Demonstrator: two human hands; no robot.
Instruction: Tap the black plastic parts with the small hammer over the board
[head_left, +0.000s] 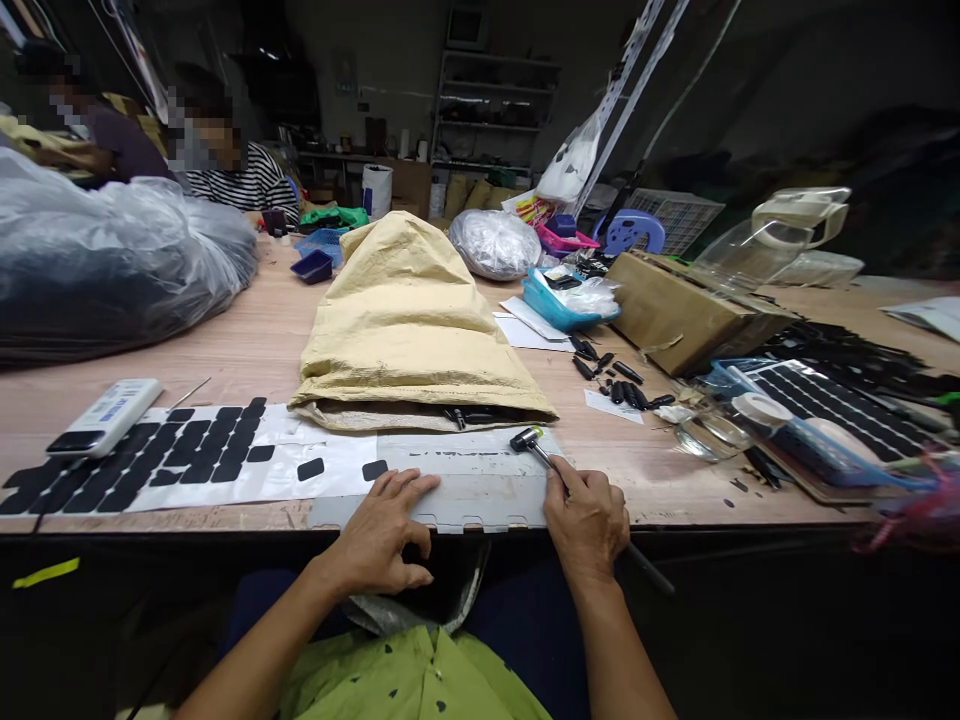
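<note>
My right hand (586,515) is wrapped round a small hammer (527,438), whose head lies over the grey board (480,490) at the table's front edge. Fingers apart, my left hand (386,535) rests by the board's left part and holds nothing that shows. Just left of its fingertips is a black rounded patch (374,469) on a white sheet (281,455) bearing several such patches. Behind the board stands a yellow sack (412,310), its open mouth towards me, with dark pieces (469,414) inside.
A white device (105,418) lies at the left, before a large plastic bag (112,260). Black parts (626,390), a cardboard box (682,305) and a blue tray (566,305) are at the right. A person in a striped top (244,185) sits across at the left.
</note>
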